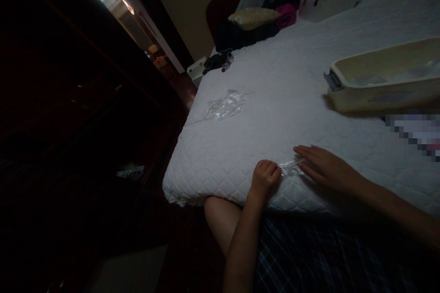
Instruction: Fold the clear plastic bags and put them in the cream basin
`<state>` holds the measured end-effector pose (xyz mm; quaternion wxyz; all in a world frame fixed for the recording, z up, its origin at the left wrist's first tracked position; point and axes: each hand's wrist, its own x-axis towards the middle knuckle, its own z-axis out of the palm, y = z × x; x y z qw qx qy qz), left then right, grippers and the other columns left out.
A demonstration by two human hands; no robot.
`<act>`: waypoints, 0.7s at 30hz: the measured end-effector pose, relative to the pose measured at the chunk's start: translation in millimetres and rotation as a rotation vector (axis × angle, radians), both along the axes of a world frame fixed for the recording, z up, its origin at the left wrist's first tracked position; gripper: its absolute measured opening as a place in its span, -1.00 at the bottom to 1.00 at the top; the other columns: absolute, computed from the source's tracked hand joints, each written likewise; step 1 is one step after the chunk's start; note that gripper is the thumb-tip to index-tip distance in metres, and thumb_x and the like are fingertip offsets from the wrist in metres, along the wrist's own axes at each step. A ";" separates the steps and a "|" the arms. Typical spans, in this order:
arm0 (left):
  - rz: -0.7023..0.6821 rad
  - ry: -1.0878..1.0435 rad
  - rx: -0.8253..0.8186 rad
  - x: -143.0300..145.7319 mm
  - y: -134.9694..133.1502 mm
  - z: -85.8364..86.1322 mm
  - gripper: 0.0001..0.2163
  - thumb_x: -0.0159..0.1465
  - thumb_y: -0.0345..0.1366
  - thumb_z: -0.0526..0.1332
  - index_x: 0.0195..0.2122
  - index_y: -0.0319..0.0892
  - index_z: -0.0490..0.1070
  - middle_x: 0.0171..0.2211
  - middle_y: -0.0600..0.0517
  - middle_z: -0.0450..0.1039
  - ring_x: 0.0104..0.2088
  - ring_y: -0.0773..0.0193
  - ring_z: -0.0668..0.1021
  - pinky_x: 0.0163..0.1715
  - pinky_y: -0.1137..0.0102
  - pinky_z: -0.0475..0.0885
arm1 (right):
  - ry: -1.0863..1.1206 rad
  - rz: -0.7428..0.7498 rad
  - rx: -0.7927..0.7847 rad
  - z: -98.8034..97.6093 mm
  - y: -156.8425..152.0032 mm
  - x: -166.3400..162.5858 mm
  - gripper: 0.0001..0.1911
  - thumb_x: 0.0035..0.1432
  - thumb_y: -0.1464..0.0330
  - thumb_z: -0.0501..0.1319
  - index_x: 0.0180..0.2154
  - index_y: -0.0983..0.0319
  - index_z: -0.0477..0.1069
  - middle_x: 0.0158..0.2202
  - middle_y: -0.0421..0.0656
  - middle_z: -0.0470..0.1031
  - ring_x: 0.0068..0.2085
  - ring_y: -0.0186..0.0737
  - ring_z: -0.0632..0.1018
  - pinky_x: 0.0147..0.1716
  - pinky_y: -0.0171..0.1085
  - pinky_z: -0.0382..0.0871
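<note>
A small clear plastic bag lies on the white quilted bed near its front edge, between my two hands. My left hand is closed on the bag's left end, fingers curled. Resting over its right end, my right hand has its fingers stretched out and slightly apart. Farther off on the bed, to the left, lies a crumpled clear plastic sheet or bag. The picture is dim, and anything inside the small bag cannot be made out.
On the right of the bed stands a cream plastic bin with a grey latch. At the back are a white box, a beige pillow and a rolled magenta cloth. Dark furniture fills the left side, beside a doorway.
</note>
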<state>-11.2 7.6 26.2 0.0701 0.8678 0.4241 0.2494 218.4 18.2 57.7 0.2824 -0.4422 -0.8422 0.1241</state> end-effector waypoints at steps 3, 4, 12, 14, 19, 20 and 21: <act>-0.013 0.005 -0.003 -0.7 -0.7 0.4 -0.80 0.34 -0.39 0.06 -0.30 -0.11 0.47 -0.25 -0.08 0.51 -0.13 0.18 0.51 -0.04 0.24 0.37 | -0.120 0.026 0.079 -20.8 -20.1 -22.5 -0.46 0.22 0.10 0.04 0.13 0.24 0.33 0.17 0.10 0.36 0.17 0.11 0.39 0.16 0.15 0.21; -0.017 0.007 0.006 -1.0 -1.1 0.4 -0.81 0.34 -0.39 0.06 -0.29 -0.11 0.48 -0.24 -0.08 0.52 -0.12 0.17 0.51 -0.03 0.24 0.37 | -0.150 0.028 0.097 -29.2 -26.5 -26.5 -0.43 0.22 0.08 0.05 0.16 0.24 0.30 0.18 0.11 0.34 0.19 0.11 0.36 0.17 0.15 0.20; -0.061 0.039 0.123 -7.2 2.4 -8.7 -0.87 0.29 -0.40 0.16 -0.21 -0.15 0.50 -0.20 -0.06 0.57 -0.10 0.17 0.55 -0.07 0.20 0.46 | -0.269 -0.001 0.257 -70.3 -46.8 -27.0 -0.19 0.22 0.01 0.04 0.35 0.22 -0.11 0.30 0.09 0.13 0.29 0.07 0.21 0.21 0.12 0.10; -0.076 0.031 0.159 -13.0 2.1 -11.2 -0.87 0.25 -0.39 0.20 -0.21 -0.17 0.50 -0.19 -0.05 0.57 -0.10 0.17 0.55 -0.09 0.21 0.48 | -0.283 -0.008 0.282 -72.5 -45.8 -27.2 -0.17 0.22 0.00 0.04 0.37 0.22 -0.18 0.30 0.08 0.13 0.29 0.05 0.21 0.21 0.11 0.09; -0.026 -0.039 0.177 -18.3 -12.0 0.6 -0.71 0.12 -0.34 0.19 -0.12 -0.18 0.47 0.02 -0.09 0.49 0.11 0.11 0.45 0.08 0.11 0.40 | -0.302 -0.020 0.295 -75.2 -44.9 -28.7 -0.13 0.22 -0.01 0.04 0.37 0.22 -0.25 0.31 0.09 0.12 0.29 0.06 0.20 0.22 0.10 0.07; -0.028 -0.015 0.190 -15.3 -16.1 4.7 -0.65 0.11 -0.31 0.18 -0.06 -0.21 0.44 0.09 -0.12 0.43 0.17 0.08 0.39 0.13 0.08 0.35 | -0.299 -0.023 0.296 -75.8 -45.0 -28.8 -0.13 0.22 -0.01 0.04 0.37 0.22 -0.24 0.31 0.09 0.12 0.29 0.06 0.20 0.22 0.10 0.06; -0.033 0.017 0.201 -11.3 -20.1 8.1 -0.59 0.12 -0.29 0.16 0.01 -0.25 0.40 0.15 -0.15 0.37 0.22 0.06 0.33 0.16 0.06 0.32 | -0.295 -0.024 0.296 -76.3 -45.1 -28.7 -0.14 0.22 0.00 0.04 0.37 0.23 -0.24 0.31 0.09 0.12 0.29 0.05 0.20 0.22 0.10 0.06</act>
